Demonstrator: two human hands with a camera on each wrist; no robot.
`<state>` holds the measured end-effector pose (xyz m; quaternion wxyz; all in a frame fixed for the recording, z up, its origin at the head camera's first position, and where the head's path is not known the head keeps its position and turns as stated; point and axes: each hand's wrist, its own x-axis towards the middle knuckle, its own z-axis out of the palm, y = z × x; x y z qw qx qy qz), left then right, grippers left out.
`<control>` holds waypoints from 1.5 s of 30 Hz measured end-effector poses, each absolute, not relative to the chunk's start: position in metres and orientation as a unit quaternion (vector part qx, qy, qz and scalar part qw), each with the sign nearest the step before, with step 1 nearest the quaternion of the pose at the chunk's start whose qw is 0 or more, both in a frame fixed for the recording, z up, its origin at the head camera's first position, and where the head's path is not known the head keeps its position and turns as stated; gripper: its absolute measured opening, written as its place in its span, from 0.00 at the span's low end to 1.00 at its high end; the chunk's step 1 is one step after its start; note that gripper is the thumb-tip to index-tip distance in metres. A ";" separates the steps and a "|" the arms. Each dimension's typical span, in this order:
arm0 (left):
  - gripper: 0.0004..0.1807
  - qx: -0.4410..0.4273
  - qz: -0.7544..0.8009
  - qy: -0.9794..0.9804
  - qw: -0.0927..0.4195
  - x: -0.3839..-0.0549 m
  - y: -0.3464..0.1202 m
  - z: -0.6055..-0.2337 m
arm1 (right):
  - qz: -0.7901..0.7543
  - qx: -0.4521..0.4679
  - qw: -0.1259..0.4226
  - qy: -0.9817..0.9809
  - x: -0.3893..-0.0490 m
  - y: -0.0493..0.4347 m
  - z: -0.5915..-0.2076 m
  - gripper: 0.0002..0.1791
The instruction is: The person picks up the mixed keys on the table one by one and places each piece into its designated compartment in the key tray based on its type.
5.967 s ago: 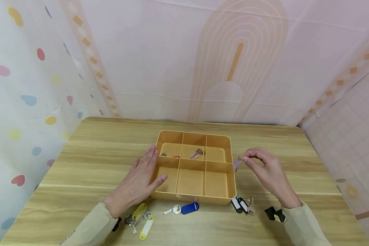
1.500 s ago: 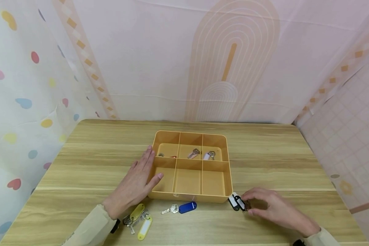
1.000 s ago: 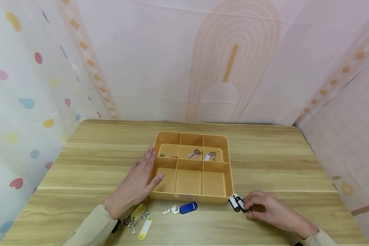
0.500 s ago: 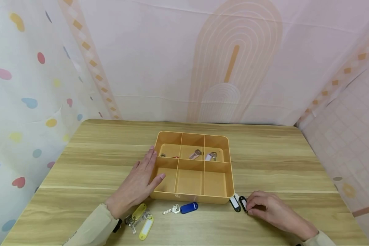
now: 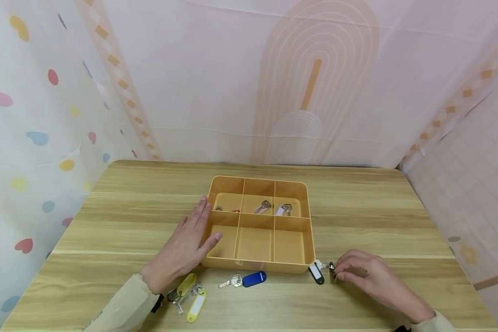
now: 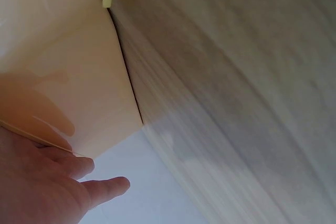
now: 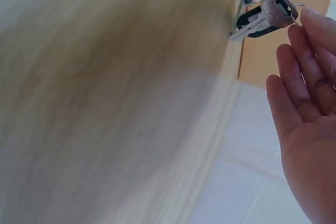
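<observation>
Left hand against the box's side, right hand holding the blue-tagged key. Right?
Wrong tag colour: the right hand holds a black-tagged key, per the right wrist view. The left hand is against the box's side, as stated.

- Tray [image 5: 255, 244]: smooth orange plastic, lightly glossy.
- Table [image 5: 357, 207] under the tray: smooth wood-grain surface, soft sheen.
- Key [image 7: 270, 11] right of the tray: dull-shining metal.
- Black tag [image 5: 317, 273] by the tray's right front corner: plastic, papery white face.
- Blue tag [image 5: 254, 279] in front of the tray: smooth plastic.
- Cloth [image 5: 207, 92] behind the tray: matt, creased.
</observation>
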<state>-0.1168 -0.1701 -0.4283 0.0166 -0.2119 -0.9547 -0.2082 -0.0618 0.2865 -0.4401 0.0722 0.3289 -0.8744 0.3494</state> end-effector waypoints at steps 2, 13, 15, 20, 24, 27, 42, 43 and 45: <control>0.46 -0.212 -0.209 -0.955 0.017 -0.117 -0.170 -0.428 | 0.351 0.323 0.074 -0.876 -0.061 0.286 -0.439 0.18; 0.46 -0.210 -0.210 -0.955 0.018 -0.116 -0.170 -0.430 | 0.385 0.364 0.127 -0.839 -0.069 0.285 -0.432 0.23; 0.46 -0.210 -0.210 -0.955 0.019 -0.116 -0.170 -0.430 | 0.386 0.368 0.142 -0.834 -0.073 0.285 -0.430 0.24; 0.46 -0.210 -0.209 -0.955 0.017 -0.116 -0.170 -0.431 | 0.381 0.355 0.159 -0.839 -0.077 0.283 -0.421 0.26; 0.46 -0.210 -0.209 -0.955 0.017 -0.116 -0.170 -0.431 | 0.385 0.330 0.154 -0.848 -0.078 0.280 -0.409 0.25; 0.46 -0.210 -0.207 -0.955 0.020 -0.116 -0.170 -0.431 | 0.393 0.311 0.149 -0.853 -0.078 0.277 -0.401 0.25; 0.46 -0.210 -0.200 -0.957 0.019 -0.117 -0.170 -0.430 | 0.410 0.306 0.167 -0.843 -0.086 0.255 -0.375 0.24; 0.46 -0.210 -0.200 -0.957 0.020 -0.117 -0.170 -0.430 | 0.412 0.304 0.168 -0.843 -0.086 0.254 -0.373 0.24; 0.46 -0.211 -0.201 -0.956 0.020 -0.117 -0.170 -0.430 | 0.417 0.303 0.164 -0.841 -0.088 0.250 -0.371 0.24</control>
